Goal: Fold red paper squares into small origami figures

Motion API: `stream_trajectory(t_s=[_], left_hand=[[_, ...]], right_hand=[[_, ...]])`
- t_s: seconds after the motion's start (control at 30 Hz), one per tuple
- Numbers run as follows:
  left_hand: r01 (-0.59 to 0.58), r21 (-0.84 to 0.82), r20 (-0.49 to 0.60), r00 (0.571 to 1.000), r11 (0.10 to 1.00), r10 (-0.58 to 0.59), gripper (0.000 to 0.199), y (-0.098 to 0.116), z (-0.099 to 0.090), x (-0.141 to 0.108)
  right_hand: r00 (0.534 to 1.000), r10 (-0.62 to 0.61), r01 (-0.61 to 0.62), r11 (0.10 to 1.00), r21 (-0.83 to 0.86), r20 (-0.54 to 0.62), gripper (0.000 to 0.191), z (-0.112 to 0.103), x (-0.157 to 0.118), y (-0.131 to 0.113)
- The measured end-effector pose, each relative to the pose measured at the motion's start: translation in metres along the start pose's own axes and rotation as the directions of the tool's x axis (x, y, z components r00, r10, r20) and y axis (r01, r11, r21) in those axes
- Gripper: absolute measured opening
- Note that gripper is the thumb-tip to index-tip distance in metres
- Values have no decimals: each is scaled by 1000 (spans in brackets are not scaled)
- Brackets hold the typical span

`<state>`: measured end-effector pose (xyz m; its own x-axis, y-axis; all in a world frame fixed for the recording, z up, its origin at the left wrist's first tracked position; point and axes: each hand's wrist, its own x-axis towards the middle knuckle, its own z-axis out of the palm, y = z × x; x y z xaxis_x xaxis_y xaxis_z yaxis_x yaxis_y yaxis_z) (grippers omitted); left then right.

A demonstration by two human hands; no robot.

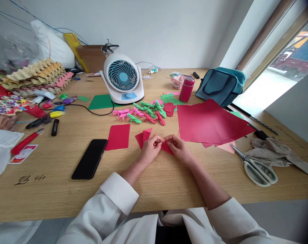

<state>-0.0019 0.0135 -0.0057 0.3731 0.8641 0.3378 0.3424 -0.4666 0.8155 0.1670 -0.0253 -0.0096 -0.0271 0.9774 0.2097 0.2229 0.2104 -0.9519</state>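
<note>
Both hands meet at the middle of the wooden table, fingertips nearly touching. My left hand is closed in a pinch at the left end of a small red paper piece. On its right part, my right hand pinches the same piece. Folded red paper lies just left of my left hand, partly covered by it. Farther left is a stack of red rectangles. Behind the hands lies a pile of green, pink and red folded paper figures.
A black phone lies at the left front. Large red sheets and scissors are on the right. Behind stand a white fan, a red flask and a teal bag. Tools and folded paper strips crowd the far left.
</note>
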Motion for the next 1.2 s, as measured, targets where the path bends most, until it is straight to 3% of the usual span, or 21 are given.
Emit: stream_trajectory(t_s=[0.23,0.43,0.6,0.77,0.93,1.2], left_hand=[[-94,79,58,994,992,89,23,-2,1,0],[-210,88,97,975,974,202,29,-7,1,0],[-229,115,137,967,967,213,30,-8,3,-3],[-245,199,225,954,949,199,29,-6,4,-6],[-294,282,255,941,914,224,30,-5,-1,-8],[-316,267,337,916,911,219,34,-4,-6,-10]], right_hand=[[993,-87,101,970,-222,74,15,-5,-1,-7],[988,-108,132,962,-237,111,9,-9,-1,-1],[972,-137,183,952,-246,190,8,-17,-1,-4],[945,15,57,976,-210,326,12,-23,0,-4],[912,70,45,962,-268,404,11,-26,5,-8],[771,270,5,903,-429,577,11,-37,25,-24]])
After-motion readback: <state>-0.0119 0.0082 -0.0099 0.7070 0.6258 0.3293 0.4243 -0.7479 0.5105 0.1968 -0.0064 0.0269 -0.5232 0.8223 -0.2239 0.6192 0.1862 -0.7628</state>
